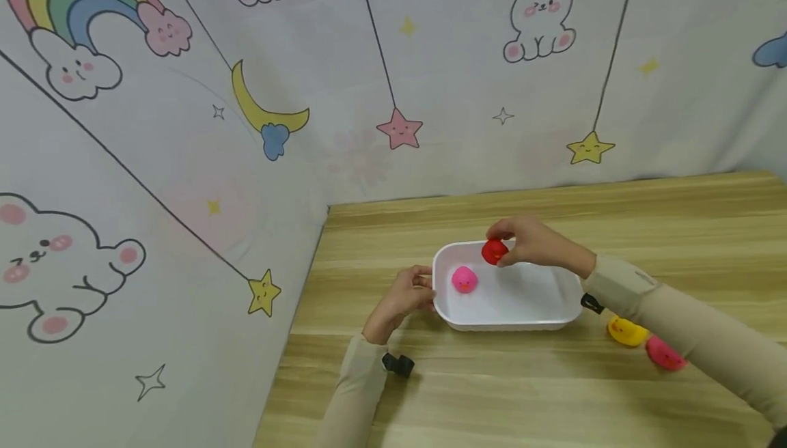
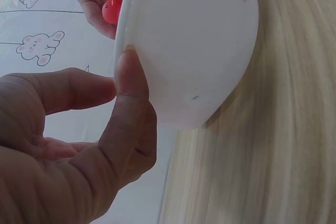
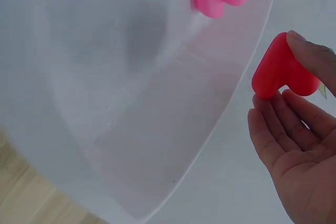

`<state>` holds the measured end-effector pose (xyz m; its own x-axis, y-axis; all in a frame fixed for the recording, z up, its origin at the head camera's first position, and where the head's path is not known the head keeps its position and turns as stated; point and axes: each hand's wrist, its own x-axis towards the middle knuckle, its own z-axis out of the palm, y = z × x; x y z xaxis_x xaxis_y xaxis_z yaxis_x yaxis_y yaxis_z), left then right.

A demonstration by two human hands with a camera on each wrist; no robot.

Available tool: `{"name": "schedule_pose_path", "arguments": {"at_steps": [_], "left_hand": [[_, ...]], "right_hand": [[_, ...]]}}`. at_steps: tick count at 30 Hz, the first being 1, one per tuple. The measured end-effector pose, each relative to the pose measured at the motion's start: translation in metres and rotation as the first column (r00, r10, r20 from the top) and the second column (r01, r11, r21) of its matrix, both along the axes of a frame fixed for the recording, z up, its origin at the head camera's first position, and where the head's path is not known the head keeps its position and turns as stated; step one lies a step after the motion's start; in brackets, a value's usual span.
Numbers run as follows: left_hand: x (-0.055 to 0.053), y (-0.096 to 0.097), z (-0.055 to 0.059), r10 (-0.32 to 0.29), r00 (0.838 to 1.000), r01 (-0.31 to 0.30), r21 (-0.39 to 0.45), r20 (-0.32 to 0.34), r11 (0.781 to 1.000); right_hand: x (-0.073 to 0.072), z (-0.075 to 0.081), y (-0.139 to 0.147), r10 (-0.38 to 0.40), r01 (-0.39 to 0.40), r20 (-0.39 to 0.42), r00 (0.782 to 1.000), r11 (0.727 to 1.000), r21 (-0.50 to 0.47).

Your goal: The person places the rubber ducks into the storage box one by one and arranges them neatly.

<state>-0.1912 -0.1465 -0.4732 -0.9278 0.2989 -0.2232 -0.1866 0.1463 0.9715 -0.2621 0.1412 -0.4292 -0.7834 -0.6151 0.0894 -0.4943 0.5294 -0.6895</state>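
A white plastic tub (image 1: 522, 298) stands on the wooden table. At its left end my left hand (image 1: 402, 301) pinches the rim; in the left wrist view the thumb (image 2: 132, 74) lies on the outer wall and the forefinger (image 2: 79, 88) meets the edge. Above the tub's far side, my right hand (image 1: 537, 243) holds a red rubber duck (image 1: 494, 252) between thumb and fingers. The right wrist view has this red duck (image 3: 283, 69) close by the rim. A pink rubber duck (image 1: 464, 280) sits inside the tub, toward the left end.
To the right of the tub, a yellow rubber duck (image 1: 626, 332) and a darker pink duck (image 1: 665, 354) lie on the table (image 1: 492, 393), partly behind my right sleeve (image 1: 682, 318). A white cloth wall (image 1: 467, 182) with cartoon prints borders the table behind and at left.
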Motion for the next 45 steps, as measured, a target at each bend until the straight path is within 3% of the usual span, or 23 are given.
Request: {"name": "schedule_pose_path", "arguments": {"at_steps": [10,19,30,42,45], "left_hand": [[-0.001,-0.001,-0.002,-0.027,1.0,0.027,0.038,-0.001,0.999],[-0.001,-0.001,-0.001,-0.038,0.999,0.038,0.027,-0.011,0.999],[-0.001,-0.002,0.001,-0.029,1.0,0.029,0.019,-0.011,0.999],[-0.004,0.001,-0.003,-0.025,1.0,0.025,0.029,-0.011,0.999],[-0.004,0.003,-0.003,-0.02,1.0,0.02,0.038,-0.007,0.999]], "right_hand": [[-0.011,0.001,-0.008,0.062,-0.055,-0.045,0.997,0.989,0.14],[-0.018,0.002,-0.016,0.096,-0.107,0.063,0.993,0.972,0.208],[-0.015,-0.003,-0.021,0.153,-0.161,0.053,0.987,0.955,0.248],[-0.016,-0.02,-0.019,0.206,-0.2,0.013,0.979,0.932,0.302],[-0.015,-0.02,-0.019,0.226,-0.215,0.008,0.974,0.916,0.339]]}}
